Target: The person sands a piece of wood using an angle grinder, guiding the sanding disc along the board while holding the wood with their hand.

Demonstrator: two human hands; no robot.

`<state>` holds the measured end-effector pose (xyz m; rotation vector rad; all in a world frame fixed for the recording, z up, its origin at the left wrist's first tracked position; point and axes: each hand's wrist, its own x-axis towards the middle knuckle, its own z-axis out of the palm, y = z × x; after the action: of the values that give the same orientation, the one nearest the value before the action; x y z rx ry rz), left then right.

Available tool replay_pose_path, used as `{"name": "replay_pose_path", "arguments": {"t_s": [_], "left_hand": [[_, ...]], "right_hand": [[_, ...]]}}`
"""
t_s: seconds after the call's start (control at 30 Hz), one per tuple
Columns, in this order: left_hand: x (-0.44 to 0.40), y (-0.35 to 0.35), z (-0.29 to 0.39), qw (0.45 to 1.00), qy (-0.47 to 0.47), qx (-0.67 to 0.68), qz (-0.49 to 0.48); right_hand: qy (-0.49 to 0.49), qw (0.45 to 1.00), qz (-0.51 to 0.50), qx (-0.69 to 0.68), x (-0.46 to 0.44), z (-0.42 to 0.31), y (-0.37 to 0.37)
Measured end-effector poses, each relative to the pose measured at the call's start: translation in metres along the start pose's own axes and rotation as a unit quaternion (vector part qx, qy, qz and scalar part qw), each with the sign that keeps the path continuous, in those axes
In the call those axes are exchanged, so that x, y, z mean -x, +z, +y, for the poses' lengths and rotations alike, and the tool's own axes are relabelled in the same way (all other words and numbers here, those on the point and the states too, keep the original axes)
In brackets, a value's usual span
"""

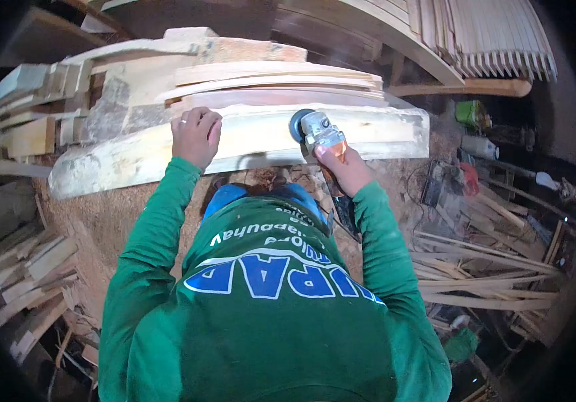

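Filling the lower middle of the view, a green long-sleeved shirt [254,335] with large blue-and-white lettering covers the person's torso and both arms. Around and beyond the person spreads a brown floor [104,228] littered with what looks like sawdust and shavings. Across the front of the body lies the long pale board [254,137], running left to right with its wide face up; its left end tapers to a rounded tip and its right end is cut square. On the right is a loose heap of thin wooden strips [489,285], many crossing one another. At the upper right stands a row of pale slats [489,40], set close side by side. Just behind the board, several long, slightly bowed strips [274,79] are stacked.

Over the board, right of its middle, is an angle grinder [328,137] with a silvery head and orange body. The right hand [347,171] holds it, fingers wrapped around the body and thumb laid along it. The left hand [196,136] rests on the board left of the grinder, its fingers bent and close together; whether they grip cannot be told. The grinder's dark disc [299,126] sits at the board's face, contact unclear. A small ring [183,121] circles one left finger.
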<state>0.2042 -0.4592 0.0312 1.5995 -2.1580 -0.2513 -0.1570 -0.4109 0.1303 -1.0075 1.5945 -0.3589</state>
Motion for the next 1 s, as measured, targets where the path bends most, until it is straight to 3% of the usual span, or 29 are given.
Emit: {"name": "replay_pose_path", "arguments": {"t_s": [0.3, 0.53, 0.67, 0.93, 1.0], "left_hand": [[0.056, -0.069, -0.134, 0.983, -0.150, -0.080, 0.073], [0.078, -0.088, -0.161, 0.967, -0.217, -0.030, 0.132], [0.088, -0.095, -0.165, 0.965, -0.234, -0.012, 0.114], [0.093, -0.095, -0.177, 0.964, -0.219, 0.006, 0.149], [0.084, -0.092, -0.174, 0.965, -0.212, 0.016, 0.153]], "right_hand": [[-0.042, 0.994, -0.072, 0.065, 0.001, -0.058, 0.121], [-0.064, 0.985, -0.118, 0.105, -0.008, -0.082, 0.194], [-0.071, 0.977, -0.139, 0.146, -0.017, -0.093, 0.218], [-0.113, 0.969, -0.164, 0.148, -0.023, -0.102, 0.240], [-0.101, 0.957, -0.154, 0.222, -0.024, -0.101, 0.242]]}}
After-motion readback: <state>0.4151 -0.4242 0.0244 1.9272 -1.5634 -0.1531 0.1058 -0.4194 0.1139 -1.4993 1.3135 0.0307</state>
